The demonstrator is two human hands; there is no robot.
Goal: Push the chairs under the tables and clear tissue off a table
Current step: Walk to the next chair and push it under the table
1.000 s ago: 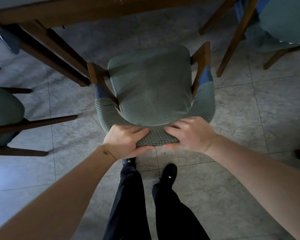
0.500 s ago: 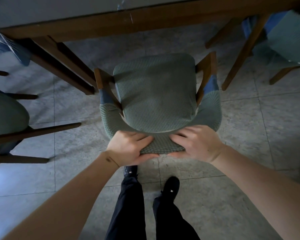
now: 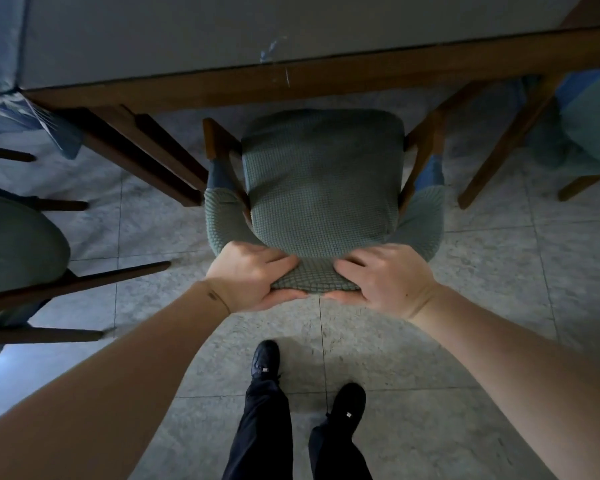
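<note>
A wooden chair with a green textured cover [image 3: 321, 178] stands straight ahead of me, its seat front just at the edge of the grey-topped wooden table [image 3: 222, 43]. My left hand [image 3: 250, 277] and my right hand [image 3: 385, 278] both grip the top of the chair's backrest, fingers over the inner side and thumbs below the rim. No tissue shows on the visible part of the table top.
A second green-covered chair [image 3: 18, 244] stands at the left, its dark legs reaching toward me. Another chair [image 3: 589, 133] sits at the right behind a slanted table leg [image 3: 503, 143]. My feet in black shoes [image 3: 265, 358] stand on the tiled floor.
The chair has slid forward toward the table with both hands holding its backrest; its seat front now reaches the table's edge. I have stepped forward behind it.
</note>
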